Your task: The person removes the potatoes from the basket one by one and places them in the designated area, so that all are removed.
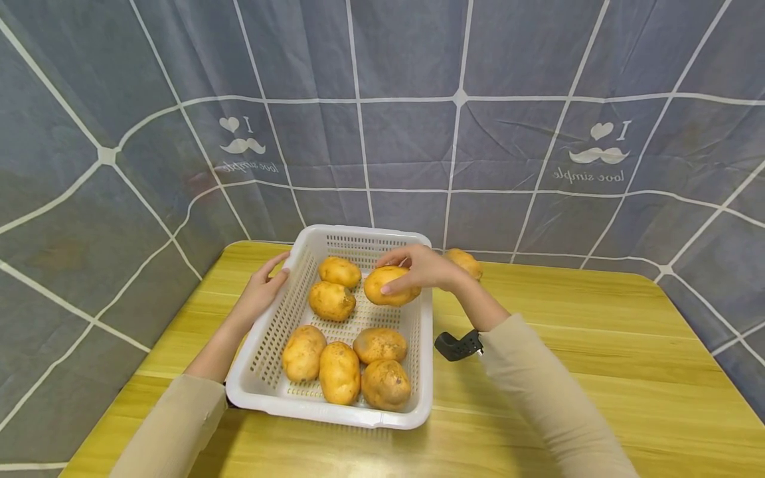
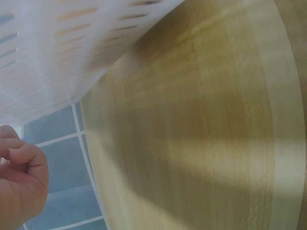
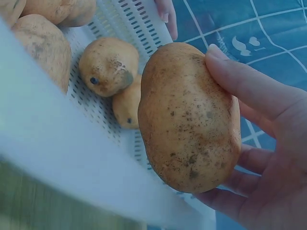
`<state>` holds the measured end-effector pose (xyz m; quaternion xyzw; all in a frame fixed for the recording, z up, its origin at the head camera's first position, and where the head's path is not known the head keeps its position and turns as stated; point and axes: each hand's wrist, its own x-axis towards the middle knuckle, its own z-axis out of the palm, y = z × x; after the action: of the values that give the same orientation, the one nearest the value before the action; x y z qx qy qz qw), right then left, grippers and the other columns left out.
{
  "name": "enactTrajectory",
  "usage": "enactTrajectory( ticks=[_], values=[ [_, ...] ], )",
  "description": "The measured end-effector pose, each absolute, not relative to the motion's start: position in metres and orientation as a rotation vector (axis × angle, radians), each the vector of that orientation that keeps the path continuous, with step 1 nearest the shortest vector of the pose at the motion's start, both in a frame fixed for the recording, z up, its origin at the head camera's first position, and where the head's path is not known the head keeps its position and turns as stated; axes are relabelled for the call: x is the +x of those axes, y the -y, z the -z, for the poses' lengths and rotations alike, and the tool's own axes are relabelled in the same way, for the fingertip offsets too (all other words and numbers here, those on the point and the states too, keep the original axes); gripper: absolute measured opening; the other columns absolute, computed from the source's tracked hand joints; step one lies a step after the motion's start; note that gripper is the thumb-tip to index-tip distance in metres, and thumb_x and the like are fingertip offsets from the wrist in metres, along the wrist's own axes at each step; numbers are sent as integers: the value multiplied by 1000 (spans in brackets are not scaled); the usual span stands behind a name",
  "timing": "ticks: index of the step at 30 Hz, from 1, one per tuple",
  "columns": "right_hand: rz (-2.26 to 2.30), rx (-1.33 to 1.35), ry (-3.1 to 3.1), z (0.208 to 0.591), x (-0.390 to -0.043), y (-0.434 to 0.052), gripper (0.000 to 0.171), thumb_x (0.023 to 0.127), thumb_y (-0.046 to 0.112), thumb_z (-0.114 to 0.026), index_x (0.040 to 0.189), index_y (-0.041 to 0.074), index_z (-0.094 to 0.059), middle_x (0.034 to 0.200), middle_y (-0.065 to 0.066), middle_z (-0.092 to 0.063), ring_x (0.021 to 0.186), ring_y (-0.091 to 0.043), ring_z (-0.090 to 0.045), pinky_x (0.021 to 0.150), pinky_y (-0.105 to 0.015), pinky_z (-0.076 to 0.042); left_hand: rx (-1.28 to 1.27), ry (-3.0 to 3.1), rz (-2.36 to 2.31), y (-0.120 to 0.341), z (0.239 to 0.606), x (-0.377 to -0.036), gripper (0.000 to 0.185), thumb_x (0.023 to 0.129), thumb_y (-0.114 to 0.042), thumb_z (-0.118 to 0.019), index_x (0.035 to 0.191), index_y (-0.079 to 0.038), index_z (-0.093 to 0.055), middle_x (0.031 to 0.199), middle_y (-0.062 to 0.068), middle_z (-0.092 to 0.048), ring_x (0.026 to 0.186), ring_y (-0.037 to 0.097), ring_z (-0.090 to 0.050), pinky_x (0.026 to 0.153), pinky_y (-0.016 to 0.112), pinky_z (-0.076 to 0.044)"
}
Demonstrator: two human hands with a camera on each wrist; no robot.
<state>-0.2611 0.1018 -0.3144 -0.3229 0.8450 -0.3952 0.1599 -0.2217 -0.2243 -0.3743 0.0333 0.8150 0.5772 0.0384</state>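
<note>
My right hand holds a potato between thumb and fingers, above the right part of a white plastic basket. The right wrist view shows this held potato close up, yellow-brown with dark specks. At the basket's left rim, my left hand grips the edge; in the left wrist view its bent fingers show beside the basket wall. Inside lie several potatoes: two toward the back left, including one potato, and others along the front, including another potato.
One more potato lies on the wooden table behind my right forearm, outside the basket. A grey curtain with white lines hangs behind and at the sides. A black wrist device is strapped on my right wrist.
</note>
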Motion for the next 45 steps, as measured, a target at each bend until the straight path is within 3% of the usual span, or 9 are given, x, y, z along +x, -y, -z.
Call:
enactTrajectory(
  ticks=[20, 32, 45],
  values=[
    [1325, -756, -2382, 303, -257, -132, 45, 73, 17, -81, 115, 11, -66, 109, -9, -61, 92, -26, -55, 73, -33, -50, 80, -2502, -1766, 224, 374, -223, 55, 100, -34, -41, 149, -17, -24, 122, 33, -49, 78, 14, -63, 66, 30, -55],
    [1294, -751, -2471, 303, -259, -149, 48, 73, 19, -81, 117, 9, -65, 109, -12, -63, 91, -23, -60, 79, -33, -48, 111, -2472, -1810, 224, 374, -221, 54, 101, -31, -40, 149, -15, -23, 118, 35, -50, 76, 15, -64, 64, 31, -55],
    [1256, -651, -2561, 306, -257, -172, 47, 73, 23, -81, 115, 9, -65, 108, -10, -64, 94, -25, -56, 82, -34, -45, 127, -2529, -1749, 225, 374, -223, 53, 101, -33, -41, 149, -17, -25, 116, 34, -52, 77, 20, -64, 63, 33, -55]
  ],
)
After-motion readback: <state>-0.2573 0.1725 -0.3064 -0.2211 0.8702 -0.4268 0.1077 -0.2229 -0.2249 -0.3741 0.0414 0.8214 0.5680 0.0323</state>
